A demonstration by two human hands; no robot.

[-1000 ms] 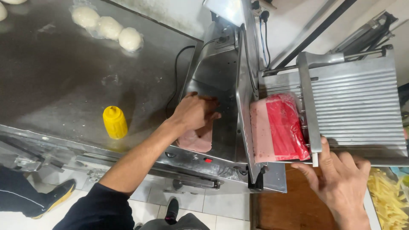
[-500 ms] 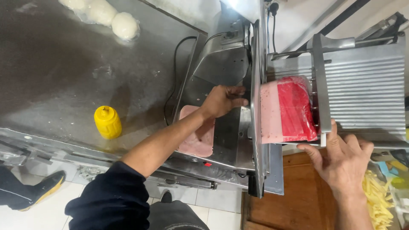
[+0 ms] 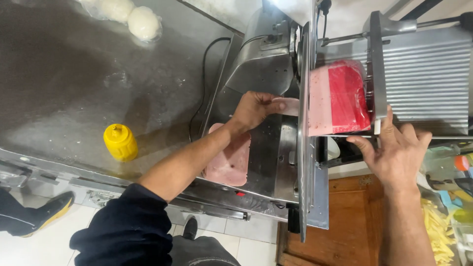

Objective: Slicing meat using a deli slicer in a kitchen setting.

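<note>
My left hand (image 3: 253,109) pinches thin pink slice (image 3: 287,105) at centre frame | my right hand (image 3: 396,150) grips grey ribbed carriage (image 3: 423,74) holding red-wrapped pink meat block (image 3: 337,97), upper right | best: fingers clear of blade, stack onto pink slice pile (image 3: 227,161)

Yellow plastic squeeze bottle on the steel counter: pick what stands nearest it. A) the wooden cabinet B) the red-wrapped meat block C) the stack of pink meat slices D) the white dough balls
C: the yellow plastic squeeze bottle stands just left of the stack of pink meat slices; the white dough balls lie at the counter's far edge.
</note>
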